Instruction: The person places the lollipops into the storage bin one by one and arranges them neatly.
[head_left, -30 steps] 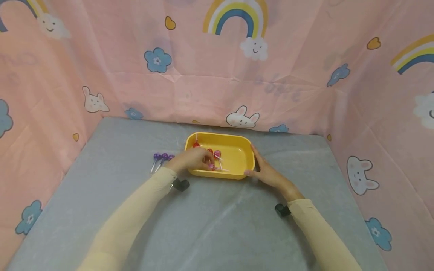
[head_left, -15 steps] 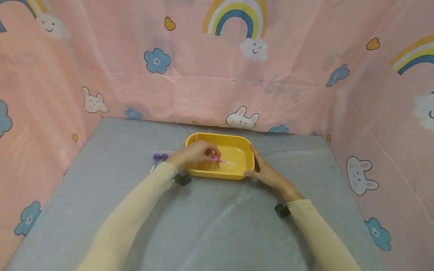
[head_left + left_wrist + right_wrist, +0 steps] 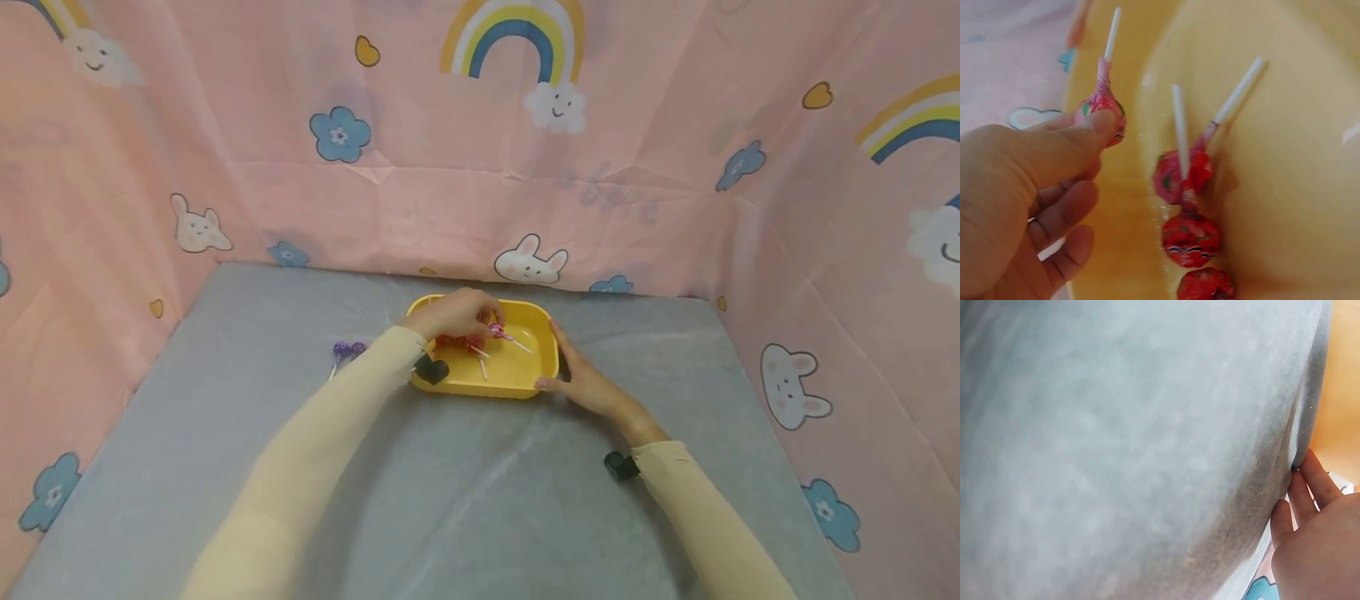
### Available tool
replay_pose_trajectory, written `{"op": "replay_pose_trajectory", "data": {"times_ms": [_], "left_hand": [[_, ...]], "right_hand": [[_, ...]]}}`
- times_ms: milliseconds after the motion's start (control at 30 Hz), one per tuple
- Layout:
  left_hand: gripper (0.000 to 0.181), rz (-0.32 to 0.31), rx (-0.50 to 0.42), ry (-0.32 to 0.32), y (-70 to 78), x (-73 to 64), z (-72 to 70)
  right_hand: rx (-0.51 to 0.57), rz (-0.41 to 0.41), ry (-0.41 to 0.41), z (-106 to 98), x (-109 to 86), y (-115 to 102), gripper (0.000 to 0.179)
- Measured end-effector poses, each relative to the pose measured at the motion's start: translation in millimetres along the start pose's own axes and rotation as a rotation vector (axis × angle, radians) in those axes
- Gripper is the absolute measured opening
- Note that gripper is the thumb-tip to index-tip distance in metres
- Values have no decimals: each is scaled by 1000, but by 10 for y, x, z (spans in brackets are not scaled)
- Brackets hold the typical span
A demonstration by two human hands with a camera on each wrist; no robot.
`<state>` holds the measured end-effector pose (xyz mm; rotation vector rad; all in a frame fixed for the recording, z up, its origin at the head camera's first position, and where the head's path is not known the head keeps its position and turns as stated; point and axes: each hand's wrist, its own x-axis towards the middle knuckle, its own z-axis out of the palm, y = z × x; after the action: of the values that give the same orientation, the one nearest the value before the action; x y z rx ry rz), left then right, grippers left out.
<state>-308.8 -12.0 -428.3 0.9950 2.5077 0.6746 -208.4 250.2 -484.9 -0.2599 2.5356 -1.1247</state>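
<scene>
My left hand (image 3: pixel 456 315) is over the yellow tray (image 3: pixel 480 390), pinching a pink lollipop (image 3: pixel 497 331) between thumb and fingers. In the left wrist view this lollipop (image 3: pixel 1102 103) has its white stick pointing up, above the tray's side. Below it, several red-wrapped lollipops (image 3: pixel 1190 240) lie in a row on the tray floor with their sticks angled away. My right hand (image 3: pixel 592 387) rests against the tray's right end, thumb at the front corner and fingers extended along the outer wall. Part of the tray's left side is hidden by my left hand and wrist.
Purple lollipops (image 3: pixel 349 350) lie on the grey tabletop (image 3: pixel 480 500) left of the tray, partly behind my left sleeve (image 3: pixel 330 433). Pink patterned cloth (image 3: pixel 420 200) encloses the table at the back and sides. A black camera (image 3: pixel 621 467) sits at my right wrist.
My left hand has lifted the pink lollipop from the front of the tray and carried it rightward and toward the back. The right hand has stayed at the tray's end.
</scene>
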Motion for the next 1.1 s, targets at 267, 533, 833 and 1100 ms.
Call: {"op": "replay_pose_trajectory", "data": {"times_ms": [267,533,833,1100], "left_hand": [[16,12,96,7,25,134,91],[18,-28,146,-22,104,128,121],[11,-54,30,-58,64,130,173],[15,-65,-69,-109,94,119,168]], "right_hand": [[2,-7,4,1,11,5,105],[-4,-23,8,1,3,34,105],[-5,-23,11,30,4,56,104],[-9,-16,21,20,1,50,103]]}}
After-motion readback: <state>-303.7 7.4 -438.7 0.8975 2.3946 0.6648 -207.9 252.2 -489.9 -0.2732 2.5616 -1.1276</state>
